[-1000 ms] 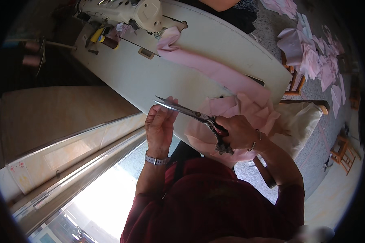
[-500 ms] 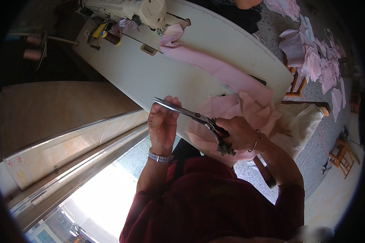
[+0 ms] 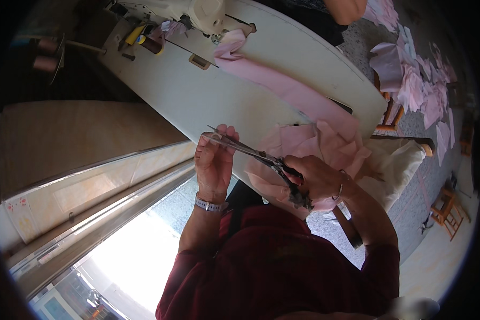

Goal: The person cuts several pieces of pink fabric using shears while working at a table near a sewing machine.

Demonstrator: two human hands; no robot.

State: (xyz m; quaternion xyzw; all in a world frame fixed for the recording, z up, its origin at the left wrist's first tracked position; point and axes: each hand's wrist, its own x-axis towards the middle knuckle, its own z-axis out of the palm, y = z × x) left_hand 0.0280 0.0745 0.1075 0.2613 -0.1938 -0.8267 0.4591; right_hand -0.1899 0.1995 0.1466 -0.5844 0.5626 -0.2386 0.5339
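My right hand (image 3: 317, 176) is closed round the dark handles of a pair of scissors (image 3: 250, 151), held above the table's near edge. The long metal blades point left and stand slightly apart, their tips at the fingers of my left hand (image 3: 214, 162). That hand is raised with its palm toward me and its fingers curled and drawn together. What it pinches, if anything, is too small to make out. Right of the scissors lies a crumpled heap of pink fabric (image 3: 298, 141). A long pink strip (image 3: 288, 88) runs from it to the sewing machine (image 3: 205, 15).
On the pale sewing table (image 3: 186, 96) stand a yellow spool (image 3: 135, 34) and a dark thread cone (image 3: 150, 45) near the machine. A cushioned seat (image 3: 400, 165) sits at the right. More pink pieces (image 3: 410, 88) hang over wooden stools. A brown panel (image 3: 80, 144) borders the left.
The scissor blades have parted slightly at the left hand's fingers, where they were together before. Both hands stay nearly in place; the view has shifted a little.
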